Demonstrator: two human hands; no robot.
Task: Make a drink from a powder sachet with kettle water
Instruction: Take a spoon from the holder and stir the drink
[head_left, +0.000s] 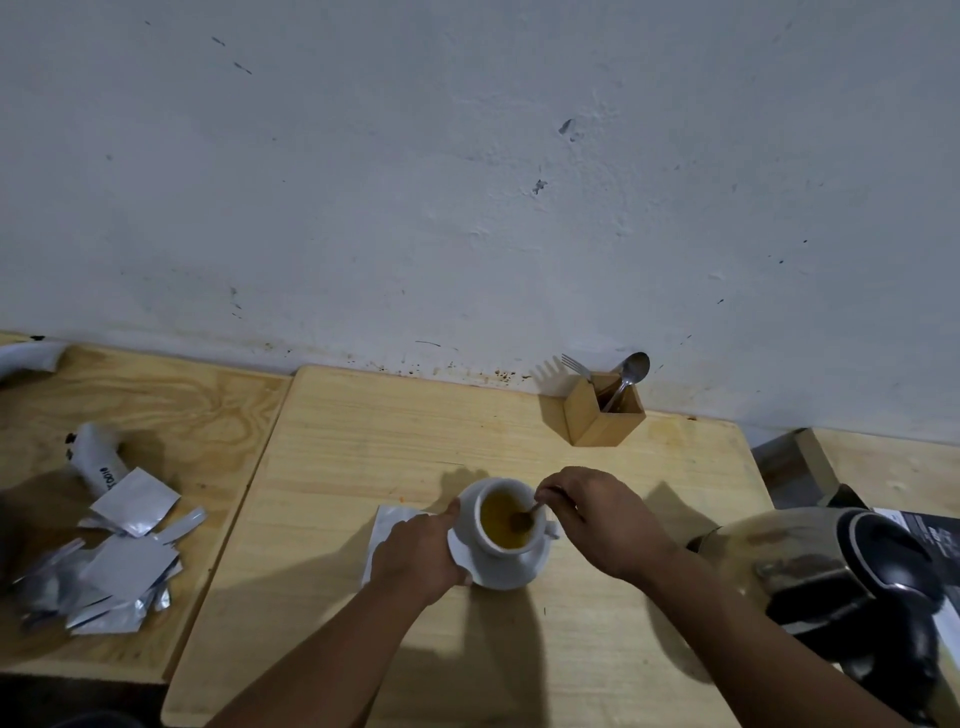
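A white cup (485, 540) of yellow-orange drink stands on a white saucer (519, 571) in the middle of the wooden table (571, 649). My left hand (418, 553) grips the cup's left side and the saucer rim. My right hand (597, 519) pinches the handle of a small spoon (525, 518) whose bowl is dipped in the drink. A silver sachet (387, 530) lies flat to the left of the cup, partly under my left hand. The steel kettle (831, 571) with a black lid and handle stands at the right.
A wooden holder (602, 415) with a fork and a spoon stands by the wall at the back. A heap of silver sachets (104, 571) and a white bag (98, 462) lie on the neighbouring board at the left. A dark box (924, 535) sits behind the kettle.
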